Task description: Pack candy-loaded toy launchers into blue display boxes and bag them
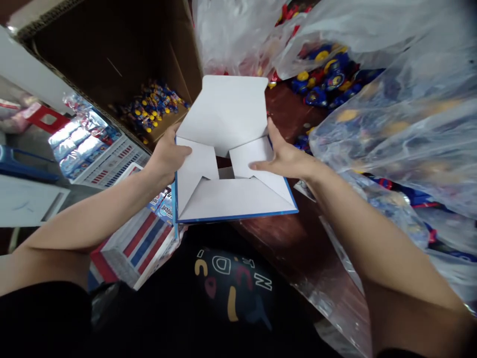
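A paperboard box [238, 199], white inside with blue outer edges, is held between my two hands in front of my chest. Its side flaps are folded inward, leaving a small gap in the middle, and the long far flap stands up with a tuck edge. My left hand [169, 155] grips the left side, thumb over the left flap. On the right side, my right hand [283, 154] clasps the wall, with the thumb pressing on the right flap. The outer faces of the box are mostly hidden.
A large carton [182, 64] at upper left holds many small blue and yellow pieces [152, 107]. Clear plastic bags [391, 129] with blue, red and yellow toys [331, 74] fill the right. Printed boxes [145, 243] stand at lower left. Below is a dark red tabletop [276, 238].
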Demonstrator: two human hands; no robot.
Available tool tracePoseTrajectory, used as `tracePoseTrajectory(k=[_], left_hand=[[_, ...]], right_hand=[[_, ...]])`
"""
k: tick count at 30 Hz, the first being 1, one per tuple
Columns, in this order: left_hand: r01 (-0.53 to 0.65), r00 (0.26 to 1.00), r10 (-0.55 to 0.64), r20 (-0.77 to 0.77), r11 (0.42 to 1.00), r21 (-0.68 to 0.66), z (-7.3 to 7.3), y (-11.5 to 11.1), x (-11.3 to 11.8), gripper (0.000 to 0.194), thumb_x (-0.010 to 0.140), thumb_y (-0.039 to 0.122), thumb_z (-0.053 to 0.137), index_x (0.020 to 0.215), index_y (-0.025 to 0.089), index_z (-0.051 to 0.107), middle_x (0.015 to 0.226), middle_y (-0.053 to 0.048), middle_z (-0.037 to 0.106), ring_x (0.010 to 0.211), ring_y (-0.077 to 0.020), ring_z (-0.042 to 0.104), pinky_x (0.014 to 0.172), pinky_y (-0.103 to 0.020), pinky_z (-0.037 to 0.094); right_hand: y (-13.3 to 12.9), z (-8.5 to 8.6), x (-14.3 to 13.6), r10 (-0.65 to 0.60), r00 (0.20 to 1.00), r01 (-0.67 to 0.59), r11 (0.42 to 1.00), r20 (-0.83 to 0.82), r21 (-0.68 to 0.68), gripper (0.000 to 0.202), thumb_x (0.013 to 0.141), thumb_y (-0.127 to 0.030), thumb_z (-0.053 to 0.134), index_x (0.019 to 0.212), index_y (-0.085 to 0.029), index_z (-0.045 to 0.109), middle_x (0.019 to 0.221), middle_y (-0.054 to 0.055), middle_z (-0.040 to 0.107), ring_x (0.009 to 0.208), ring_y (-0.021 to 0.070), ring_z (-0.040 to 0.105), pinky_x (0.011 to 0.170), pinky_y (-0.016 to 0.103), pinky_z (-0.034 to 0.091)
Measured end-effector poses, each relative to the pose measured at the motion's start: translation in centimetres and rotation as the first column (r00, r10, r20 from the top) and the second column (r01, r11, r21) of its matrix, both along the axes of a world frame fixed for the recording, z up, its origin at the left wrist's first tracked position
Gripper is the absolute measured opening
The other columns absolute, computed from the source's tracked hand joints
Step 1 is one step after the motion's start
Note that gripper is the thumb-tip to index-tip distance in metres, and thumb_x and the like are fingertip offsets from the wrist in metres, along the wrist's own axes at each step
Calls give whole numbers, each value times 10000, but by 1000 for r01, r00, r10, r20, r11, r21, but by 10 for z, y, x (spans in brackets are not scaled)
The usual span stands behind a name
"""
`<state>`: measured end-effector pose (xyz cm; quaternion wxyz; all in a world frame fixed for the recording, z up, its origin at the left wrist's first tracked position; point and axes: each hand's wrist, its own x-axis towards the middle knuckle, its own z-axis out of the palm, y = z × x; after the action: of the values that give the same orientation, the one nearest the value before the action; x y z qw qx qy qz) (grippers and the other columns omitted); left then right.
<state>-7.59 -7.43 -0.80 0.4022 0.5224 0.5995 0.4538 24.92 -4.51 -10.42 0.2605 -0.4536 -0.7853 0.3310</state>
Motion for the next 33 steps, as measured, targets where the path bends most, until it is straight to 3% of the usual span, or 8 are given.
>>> tracePoseTrajectory(k=[6,9,13,15,19,25,29,33], left_hand=[[-90,995,93,36,993,-80,-5,12,5,745,740,-65,612,1450,162,613,1488,-122,673,1427,-360,637,1232,-567,533],[-133,979,119,163,988,79,-1,-5,3,580,806,-34,622,1342,181,665,1565,-88,629,1495,-280,583,1241,-413,513],[-19,956,-65,287,959,282,18,-83,-19,24,960,221,749,972,240,756,938,-8,755,850,-139,715,798,-238,598],[295,907,-267,325,955,-40,25,-129,-37,254,1006,392,768,825,213,771,709,-16,704,607,-118,631,572,-212,509],[539,838,-255,481,516,-666,14,-189,-66,314,1004,506,794,1011,204,881,952,-115,843,694,-142,735,571,-202,528],[479,796,-65,602,676,-561,-64,-208,-33,610,843,371,978,1410,392,753,1738,-33,508,1570,-328,546,1248,-458,507],[385,729,5,684,823,-417,-109,-205,3,514,772,519,985,1219,366,784,1687,18,559,1654,-363,419,1339,-596,405],[353,783,-86,616,877,-325,-111,-199,8,580,748,650,946,1214,347,779,1467,-3,726,1630,-349,449,1388,-580,364]], right_hand=[[-5,37,-3,77,935,3,975,-347,224,799,990,-917,360,1165,-236,739,1504,182,654,1572,303,504,1347,545,350],[-3,48,-30,198,974,-175,966,-111,191,709,975,-878,500,803,-209,659,1423,197,676,1556,371,506,1283,612,391],[-2,45,-67,116,970,-160,966,214,201,543,793,-659,900,914,-206,627,1546,159,565,1519,442,472,1310,788,205],[0,41,-74,78,969,-125,973,235,193,536,760,-602,948,952,-214,633,1486,135,576,1462,431,496,1302,839,124],[6,34,-74,67,982,-101,976,176,191,604,674,-597,1009,948,-193,654,1401,138,583,1424,441,494,1283,847,104],[1,29,-80,86,988,-120,952,131,281,625,652,-654,1008,940,-216,670,1389,125,596,1412,445,495,1287,855,60],[-8,23,-75,65,987,-112,933,148,341,677,663,-745,966,1004,-237,674,1391,129,592,1409,455,497,1286,874,59],[-21,15,-55,-77,991,29,925,114,379,779,627,-867,904,1005,-234,653,1330,140,596,1372,457,505,1286,866,93]])
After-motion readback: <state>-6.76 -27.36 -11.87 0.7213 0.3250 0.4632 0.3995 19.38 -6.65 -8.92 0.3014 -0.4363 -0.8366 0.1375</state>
